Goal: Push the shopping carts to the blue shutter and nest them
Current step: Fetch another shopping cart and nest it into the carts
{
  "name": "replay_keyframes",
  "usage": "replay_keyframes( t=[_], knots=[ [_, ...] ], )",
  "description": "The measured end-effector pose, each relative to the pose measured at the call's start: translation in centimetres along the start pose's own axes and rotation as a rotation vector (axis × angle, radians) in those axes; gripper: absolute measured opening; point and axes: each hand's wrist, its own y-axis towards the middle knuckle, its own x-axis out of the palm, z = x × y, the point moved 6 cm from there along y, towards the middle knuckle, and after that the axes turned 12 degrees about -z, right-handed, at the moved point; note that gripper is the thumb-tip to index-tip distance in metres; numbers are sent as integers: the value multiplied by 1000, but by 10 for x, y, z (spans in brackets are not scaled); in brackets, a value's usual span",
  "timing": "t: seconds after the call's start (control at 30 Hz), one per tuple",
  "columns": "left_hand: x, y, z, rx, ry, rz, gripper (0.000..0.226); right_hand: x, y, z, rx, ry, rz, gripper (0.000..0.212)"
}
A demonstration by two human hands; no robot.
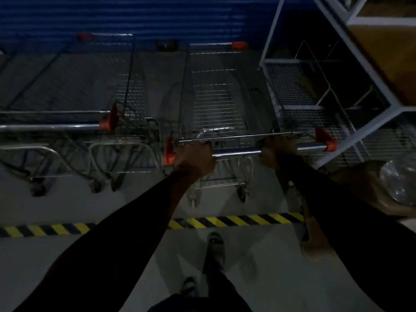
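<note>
A wire shopping cart [216, 95] with orange corner caps stands in front of me, its nose close to the blue shutter [135, 16]. My left hand [194, 157] grips the left part of its chrome handle bar [236, 152]. My right hand [276, 150] grips the bar further right. To the left, two nested carts [126, 104] stand against the shutter, their handle [51, 127] reaching out of view.
A white metal shelving rack [351, 86] stands close on the right, beside the cart. A yellow-and-black hazard stripe [236, 220] crosses the grey floor behind the cart. My feet [216, 246] are below. A clear plastic bundle [398, 183] lies at the right edge.
</note>
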Motion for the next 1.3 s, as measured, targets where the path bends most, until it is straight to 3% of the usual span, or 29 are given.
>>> replay_keyframes(
  t=[0.27,0.33,0.57,0.97,1.3],
  knots=[
    [-16,50,-20,-65,24,28,41,-23,71,9,-104,104,-10,34],
    [-19,60,-31,-73,7,33,41,-23,87,4,-176,26,80,37],
    [-17,79,-60,-63,66,-12,40,-38,98,-12,-225,-91,261,15],
    [-18,67,-80,43,53,-16,33,-42,86,-35,-72,-89,206,25],
    [-11,40,-86,-15,177,84,33,-41,63,-51,-76,92,155,33]
  ],
)
